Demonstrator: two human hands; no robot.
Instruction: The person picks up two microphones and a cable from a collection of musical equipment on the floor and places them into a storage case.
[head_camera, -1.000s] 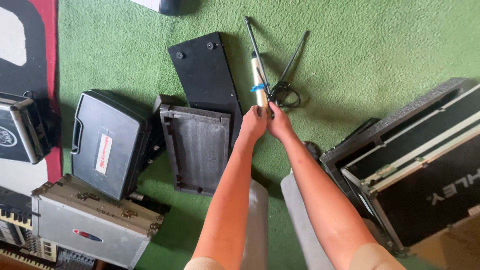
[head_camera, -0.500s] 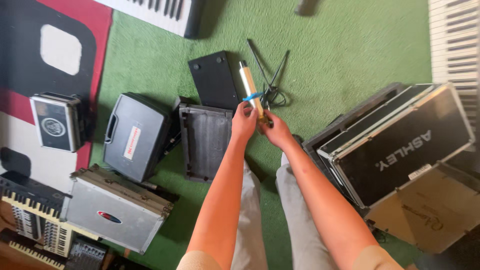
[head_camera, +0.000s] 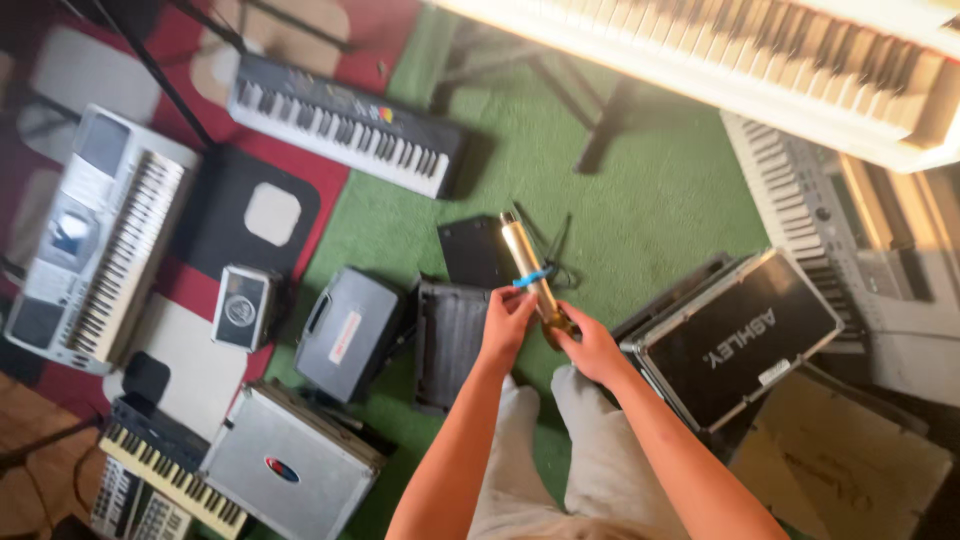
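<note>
Left hand (head_camera: 508, 322) closed around the lower shaft of a slim champagne-coloured metal cylinder (head_camera: 528, 265), shaped like a microphone and wound with a blue band near its middle; right hand (head_camera: 590, 347) gripping the same cylinder at its bottom end, fingers wrapped under it. Cylinder held raised above the green carpet (head_camera: 660, 200), tilted with its rounded tip pointing up and away toward the far edge of the carpet, bottom end hidden between the two hands. Directly beneath, on the carpet, an open black ribbed plastic case (head_camera: 452, 335) with its flat black lid (head_camera: 475, 252) lying just beyond it, and thin black metal stand legs (head_camera: 556, 250) beside the lid. Just left of the open case, a closed dark grey plastic carry case (head_camera: 350, 330) with a white and red label. Nearer the carpet's left edge, a silver aluminium flight case (head_camera: 290, 465) with a small oval badge. Right of the hands, a black flight case with metal edging (head_camera: 740, 335), touching a brown cardboard sheet (head_camera: 850, 465). On the red and black mat (head_camera: 250, 215) at the left, a small black and silver box (head_camera: 242, 307), a large silver keyboard (head_camera: 95, 240) and a dark keyboard (head_camera: 345, 125). Pale trouser legs (head_camera: 590, 450) visible below the forearms
</note>
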